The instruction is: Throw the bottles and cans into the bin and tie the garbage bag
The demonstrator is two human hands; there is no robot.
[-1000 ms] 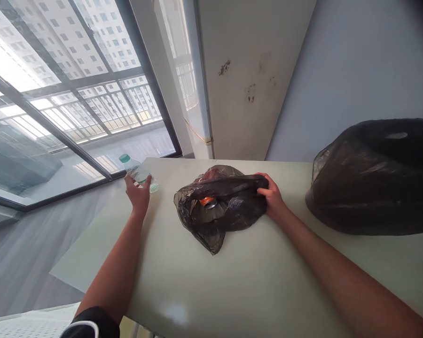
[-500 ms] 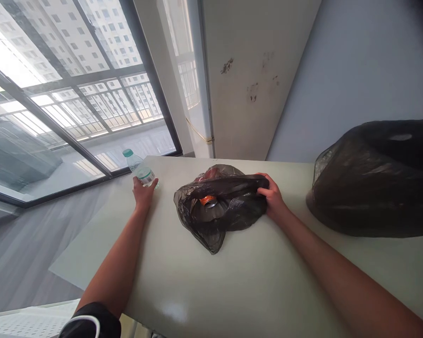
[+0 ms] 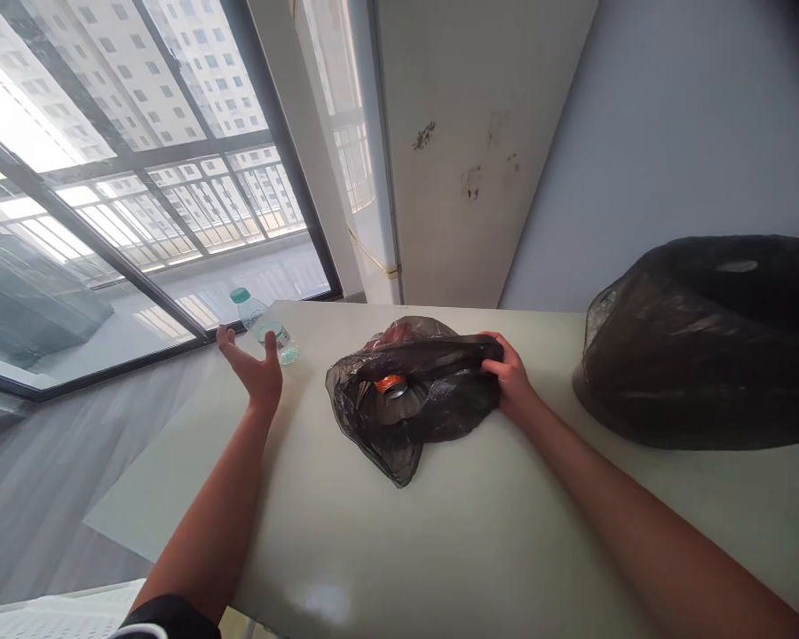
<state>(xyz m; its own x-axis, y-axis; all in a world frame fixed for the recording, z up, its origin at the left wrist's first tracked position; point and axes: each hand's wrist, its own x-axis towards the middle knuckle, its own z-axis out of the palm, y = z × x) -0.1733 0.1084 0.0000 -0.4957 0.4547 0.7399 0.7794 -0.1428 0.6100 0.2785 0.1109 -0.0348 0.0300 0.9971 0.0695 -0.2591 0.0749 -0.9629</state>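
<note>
1. Fingers wide apart, the left grip point(image 3: 259, 373) is held beside the bottle point(image 3: 260, 327) at the desk's point(image 3: 373, 541) far left; contact cannot be told.
2. At right, the black bag point(image 3: 456, 404) is clamped in the right grip point(image 3: 515, 377).
3. Inside, an orange can point(image 3: 391, 384) is seen!

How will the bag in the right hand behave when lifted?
Likely floppy: the bag is thin, see-through film, crumpled into loose folds. Held only at one edge by the right hand, its far side would probably sag. The round orange can inside the open mouth may roll or shift.
</note>
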